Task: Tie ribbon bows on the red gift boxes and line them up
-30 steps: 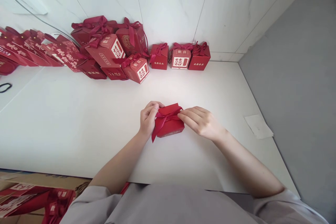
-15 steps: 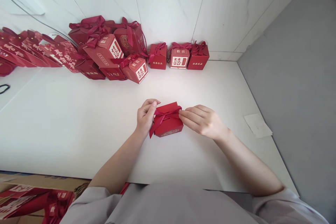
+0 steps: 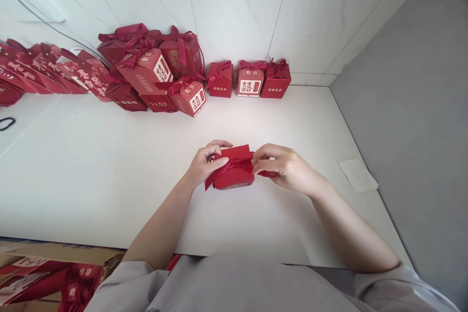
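Box (image 3: 237,176): appears to rest on the white table (image 3: 109,170), between the two hands; its top looks folded together, so I judge that part done.
Ribbon (image 3: 216,175): runs across the top of the box, gathered near the middle, one tail slanting past the left end; tying looks well begun, but no neat, full bow shows.
Left hand (image 3: 205,162): partly closed on the box's left end, thumb pressed on the ribbon, fingers reaching behind.
Right hand (image 3: 287,165): half curled at the box's right end, fingertips by the ribbon, a red strip under them; whether they pinch it I cannot tell.
Row of three boxes (image 3: 249,85): stands against the tiled wall (image 3: 234,9), ribbons tied on top.
Unfinished: by my judgement, only the bow's shaping and tightening.
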Demonstrator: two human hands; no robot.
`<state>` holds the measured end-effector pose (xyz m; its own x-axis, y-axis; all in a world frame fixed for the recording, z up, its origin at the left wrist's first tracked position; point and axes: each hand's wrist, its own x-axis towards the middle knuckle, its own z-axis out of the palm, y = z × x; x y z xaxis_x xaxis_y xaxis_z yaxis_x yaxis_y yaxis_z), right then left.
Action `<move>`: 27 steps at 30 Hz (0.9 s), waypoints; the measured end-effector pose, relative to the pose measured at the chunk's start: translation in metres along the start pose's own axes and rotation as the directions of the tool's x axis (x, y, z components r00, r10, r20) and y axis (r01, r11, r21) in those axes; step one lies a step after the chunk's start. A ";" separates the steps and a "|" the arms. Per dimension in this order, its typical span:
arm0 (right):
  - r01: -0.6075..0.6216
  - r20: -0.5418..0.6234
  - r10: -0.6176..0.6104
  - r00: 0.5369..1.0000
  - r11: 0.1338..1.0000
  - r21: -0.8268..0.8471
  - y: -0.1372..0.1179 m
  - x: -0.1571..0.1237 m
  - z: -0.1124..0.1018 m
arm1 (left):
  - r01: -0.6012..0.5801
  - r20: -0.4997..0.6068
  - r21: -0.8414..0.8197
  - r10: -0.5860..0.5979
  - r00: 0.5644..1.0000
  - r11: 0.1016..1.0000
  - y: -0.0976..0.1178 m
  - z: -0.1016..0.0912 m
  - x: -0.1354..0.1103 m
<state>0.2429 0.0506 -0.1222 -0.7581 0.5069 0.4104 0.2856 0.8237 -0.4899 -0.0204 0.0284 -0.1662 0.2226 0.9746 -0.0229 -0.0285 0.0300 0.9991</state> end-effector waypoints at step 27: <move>-0.645 0.506 0.407 0.761 0.379 0.664 -0.006 0.008 0.011 | -0.214 -0.261 0.050 0.220 0.940 0.976 -0.017 0.012 0.001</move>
<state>0.2285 0.0472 -0.1245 -0.7568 0.5923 -0.2764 0.2076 -0.1831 -0.9609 -0.0075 0.0266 -0.1824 -0.0514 0.9806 0.1890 -0.0269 -0.1906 0.9813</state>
